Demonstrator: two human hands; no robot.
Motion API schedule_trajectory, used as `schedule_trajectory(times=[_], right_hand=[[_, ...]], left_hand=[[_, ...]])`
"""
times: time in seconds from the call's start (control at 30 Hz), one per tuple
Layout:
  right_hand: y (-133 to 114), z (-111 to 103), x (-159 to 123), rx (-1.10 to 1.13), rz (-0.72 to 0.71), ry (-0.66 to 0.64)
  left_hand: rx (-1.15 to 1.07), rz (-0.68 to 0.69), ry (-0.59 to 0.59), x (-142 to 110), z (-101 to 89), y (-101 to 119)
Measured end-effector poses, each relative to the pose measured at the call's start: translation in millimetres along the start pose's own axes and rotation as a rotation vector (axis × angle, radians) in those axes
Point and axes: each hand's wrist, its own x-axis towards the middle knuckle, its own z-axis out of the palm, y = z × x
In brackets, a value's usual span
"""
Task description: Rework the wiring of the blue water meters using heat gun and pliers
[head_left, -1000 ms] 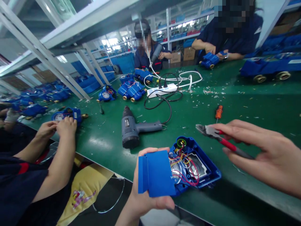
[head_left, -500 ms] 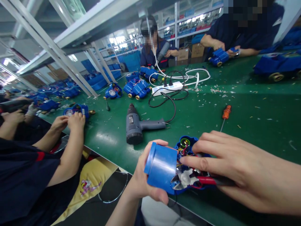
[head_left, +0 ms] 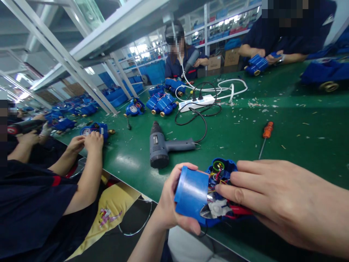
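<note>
The left hand (head_left: 174, 196) wraps around a blue meter casing (head_left: 192, 193), gripping its square cover. The right hand (head_left: 278, 200) closes on red-handled pliers (head_left: 240, 209), their steel tips at the casing's coloured wires (head_left: 219, 178). Farther along the green bench (head_left: 294, 145) lie a heat gun (head_left: 160, 147) and an orange-handled screwdriver (head_left: 267, 133).

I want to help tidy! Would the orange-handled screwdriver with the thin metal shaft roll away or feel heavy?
The orange-handled screwdriver would probably roll if pushed, since its handle looks round. It likely feels light, being so slim. Its thin metal shaft looks stiff, not floppy.
</note>
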Motion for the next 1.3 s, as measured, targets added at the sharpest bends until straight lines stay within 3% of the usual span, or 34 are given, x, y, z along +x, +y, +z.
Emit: schedule_trajectory(times=[0.13, 0.3, 0.37, 0.5, 0.6, 0.67, 0.77, 0.9, 1.07, 1.2, 1.3], right_hand=[[-1.5, 2.1, -3.4, 0.094, 0.115, 0.07], [33.6, 4.4, -31.5, 0.096, 0.546, 0.303], [59.3, 14.8, -57.2, 0.012, 0.68, 0.291], [101.5, 57.7, -123.6, -0.096, 0.895, 0.098], [111.6, 88.5, -159.6, -0.176, 0.875, 0.011], [110.2, 95.7, -164.1, -0.242, 0.86, -0.004], [100.3, 82.1, -137.5, -0.224, 0.817, 0.086], [72.1, 47.4, -61.3, 0.2, 0.702, 0.273], [33.6, 38.6, 24.1, 0.491, 0.473, 0.177], [25.5, 50.3, 46.5, 0.461, 0.375, 0.124], [30.1, 53.4, 42.2, 0.65, 0.542, 0.203]], left_hand=[[-0.033, -0.068, 0.007, 0.4, 3.4, 5.9], [-0.188, -0.143, 0.046, 10.1, 3.8, 10.2], [-0.28, -0.209, 0.089, 17.9, 1.2, 8.6], [-0.385, -0.375, 0.195, 32.1, -8.6, 0.5], [-0.403, -0.459, 0.277, 37.0, -15.5, -4.5], [-0.421, -0.493, 0.291, 37.8, -17.4, -4.5], [-0.458, -0.512, 0.26, 37.9, -15.9, -0.3], [-0.466, -0.523, 0.266, 38.0, -12.1, 3.6], [-0.415, -0.539, 0.329, 40.6, -5.2, 6.5], [-0.363, -0.485, 0.253, 44.6, 10.3, 22.2], [-0.247, -0.375, 0.141, 44.5, 22.2, 33.5]])
